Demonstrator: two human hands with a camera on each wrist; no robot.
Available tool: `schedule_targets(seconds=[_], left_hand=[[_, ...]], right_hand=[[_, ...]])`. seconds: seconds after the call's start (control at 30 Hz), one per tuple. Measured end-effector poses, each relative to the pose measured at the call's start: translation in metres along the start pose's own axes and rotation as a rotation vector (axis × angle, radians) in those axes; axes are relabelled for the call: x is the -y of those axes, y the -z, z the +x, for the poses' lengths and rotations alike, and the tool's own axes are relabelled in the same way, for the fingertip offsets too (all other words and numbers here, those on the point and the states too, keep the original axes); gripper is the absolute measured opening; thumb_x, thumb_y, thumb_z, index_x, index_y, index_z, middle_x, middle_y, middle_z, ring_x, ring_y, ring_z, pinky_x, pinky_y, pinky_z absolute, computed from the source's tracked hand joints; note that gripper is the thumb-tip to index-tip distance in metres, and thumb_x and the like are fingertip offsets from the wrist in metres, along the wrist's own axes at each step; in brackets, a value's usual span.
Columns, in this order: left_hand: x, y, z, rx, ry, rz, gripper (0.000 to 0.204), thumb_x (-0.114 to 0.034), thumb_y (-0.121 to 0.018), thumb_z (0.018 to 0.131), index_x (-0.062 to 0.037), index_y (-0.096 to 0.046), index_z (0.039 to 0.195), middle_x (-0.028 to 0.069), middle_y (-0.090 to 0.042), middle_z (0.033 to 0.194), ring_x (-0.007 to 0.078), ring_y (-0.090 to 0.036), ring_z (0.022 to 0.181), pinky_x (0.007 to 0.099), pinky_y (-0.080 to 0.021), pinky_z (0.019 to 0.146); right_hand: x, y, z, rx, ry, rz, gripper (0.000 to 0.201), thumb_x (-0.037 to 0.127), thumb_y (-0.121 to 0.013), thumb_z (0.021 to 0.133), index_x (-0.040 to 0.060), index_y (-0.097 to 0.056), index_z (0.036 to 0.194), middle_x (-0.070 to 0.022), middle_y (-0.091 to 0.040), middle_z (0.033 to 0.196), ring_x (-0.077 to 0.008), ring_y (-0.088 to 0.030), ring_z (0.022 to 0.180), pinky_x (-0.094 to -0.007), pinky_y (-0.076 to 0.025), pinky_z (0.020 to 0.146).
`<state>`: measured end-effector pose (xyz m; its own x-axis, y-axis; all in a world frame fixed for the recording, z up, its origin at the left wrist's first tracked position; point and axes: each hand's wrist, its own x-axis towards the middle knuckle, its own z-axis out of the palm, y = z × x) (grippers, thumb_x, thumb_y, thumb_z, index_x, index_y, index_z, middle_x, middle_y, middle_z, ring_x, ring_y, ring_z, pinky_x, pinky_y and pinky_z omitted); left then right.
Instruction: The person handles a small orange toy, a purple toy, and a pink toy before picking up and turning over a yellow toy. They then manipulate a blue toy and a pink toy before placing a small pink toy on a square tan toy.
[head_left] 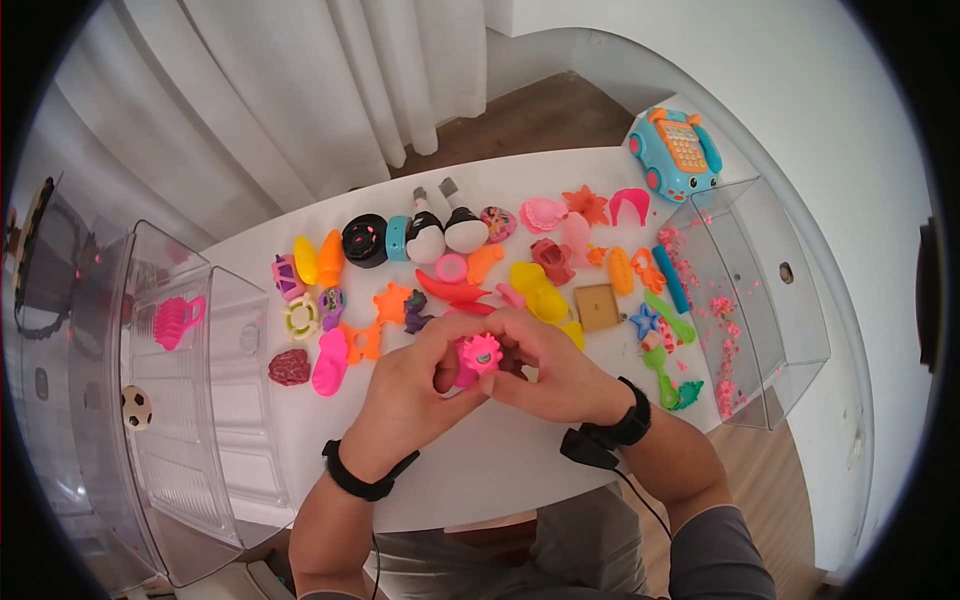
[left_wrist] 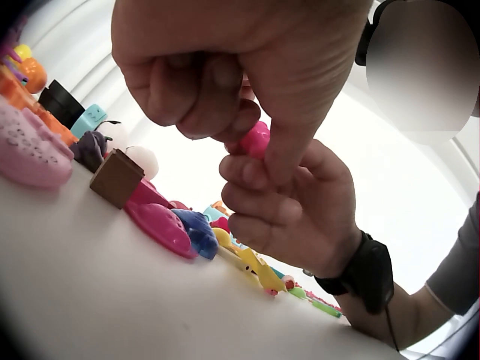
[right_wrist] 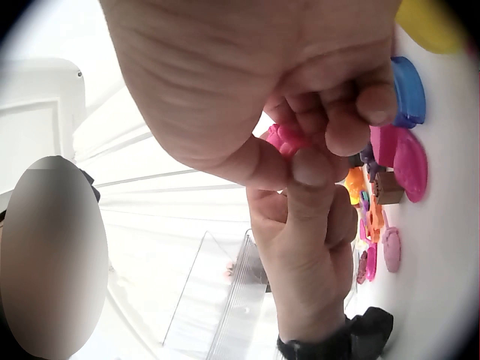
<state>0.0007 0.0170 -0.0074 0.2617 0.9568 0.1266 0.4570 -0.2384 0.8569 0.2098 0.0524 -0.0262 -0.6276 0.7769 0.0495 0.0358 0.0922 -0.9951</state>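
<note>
Both hands meet over the near middle of the table, around a small bright pink toy [head_left: 481,354]. It has a bumpy, scalloped edge and a greyish patch on the side facing up. My left hand [head_left: 410,390] pinches it from the left with curled fingers. From the other side, the thumb and fingers of my right hand [head_left: 560,375] grip it too. In the left wrist view only a bit of the pink toy [left_wrist: 257,140] shows between the fingers; the rest is hidden. A brown block [left_wrist: 117,178] and a magenta toy [left_wrist: 161,225] lie on the table beyond.
Many plastic toys spread across the white table [head_left: 450,490]. A clear bin [head_left: 190,440] stands at the left, holding a pink toy [head_left: 178,322] and a small ball [head_left: 136,408]. At the right is another clear bin [head_left: 800,345] with pink bits, near a blue toy phone [head_left: 675,155].
</note>
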Motion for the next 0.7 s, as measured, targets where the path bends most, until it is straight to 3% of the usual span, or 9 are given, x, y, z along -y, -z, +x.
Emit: schedule_targets(seconds=[0.17, 0.23, 0.33, 0.37, 0.43, 0.7], left_hand=[[0.0019, -0.0006, -0.0006, -0.015, -0.019, -0.005, 0.058, 0.000, -0.085, 0.079, -0.0100, -0.059, 0.130, -0.0042, -0.044, 0.070, 0.0057, -0.040, 0.061, 0.0237, -0.037, 0.058], [0.0027, -0.0009, -0.0004, -0.015, -0.025, -0.004, 0.058, 0.000, -0.085, 0.079, -0.0099, -0.059, 0.130, -0.0042, -0.044, 0.070, 0.0058, -0.040, 0.061, 0.0236, -0.037, 0.058], [0.0044, -0.0018, -0.0001, -0.018, -0.037, 0.006, 0.057, 0.000, -0.084, 0.079, -0.0098, -0.059, 0.130, -0.0042, -0.044, 0.069, 0.0059, -0.040, 0.060, 0.0237, -0.037, 0.057], [0.0040, -0.0006, 0.0000, -0.019, -0.030, 0.009, 0.057, -0.001, -0.084, 0.079, -0.0098, -0.059, 0.130, -0.0042, -0.044, 0.069, 0.0058, -0.040, 0.060, 0.0236, -0.037, 0.057], [0.0027, 0.0005, 0.0004, -0.020, -0.022, 0.012, 0.057, -0.001, -0.084, 0.079, -0.0099, -0.060, 0.129, -0.0042, -0.044, 0.069, 0.0058, -0.040, 0.060, 0.0235, -0.036, 0.057], [0.0017, -0.0006, 0.0005, -0.009, -0.014, 0.017, 0.056, -0.001, -0.085, 0.078, -0.0098, -0.060, 0.127, -0.0040, -0.046, 0.070, 0.0059, -0.041, 0.061, 0.0234, -0.037, 0.058]], right_hand=[[-0.0022, 0.0002, 0.0004, -0.002, 0.018, 0.027, 0.040, 0.010, -0.073, 0.094, 0.0038, -0.053, 0.129, 0.0014, -0.055, 0.098, -0.0049, -0.051, 0.081, -0.0232, -0.045, 0.067], [-0.0046, 0.0039, -0.0011, 0.055, -0.025, 0.004, 0.042, 0.016, -0.072, 0.099, 0.0052, -0.053, 0.136, -0.0004, -0.061, 0.116, -0.0053, -0.059, 0.096, -0.0227, -0.048, 0.077], [-0.0082, 0.0028, -0.0007, 0.044, -0.007, -0.008, 0.043, 0.016, -0.072, 0.100, 0.0050, -0.052, 0.136, -0.0013, -0.061, 0.119, -0.0070, -0.060, 0.101, -0.0244, -0.050, 0.082], [-0.0076, 0.0013, 0.0000, 0.044, -0.007, -0.008, 0.043, 0.016, -0.072, 0.100, 0.0050, -0.052, 0.136, -0.0013, -0.061, 0.119, -0.0070, -0.060, 0.101, -0.0244, -0.050, 0.082], [-0.0056, -0.0022, 0.0016, -0.006, 0.041, 0.030, 0.038, 0.012, -0.072, 0.095, 0.0034, -0.053, 0.127, -0.0007, -0.055, 0.100, -0.0081, -0.053, 0.083, -0.0252, -0.047, 0.068], [-0.0054, 0.0000, 0.0016, 0.004, 0.029, -0.017, 0.038, 0.012, -0.073, 0.094, 0.0031, -0.053, 0.125, -0.0009, -0.055, 0.099, -0.0078, -0.053, 0.082, -0.0250, -0.047, 0.068]])
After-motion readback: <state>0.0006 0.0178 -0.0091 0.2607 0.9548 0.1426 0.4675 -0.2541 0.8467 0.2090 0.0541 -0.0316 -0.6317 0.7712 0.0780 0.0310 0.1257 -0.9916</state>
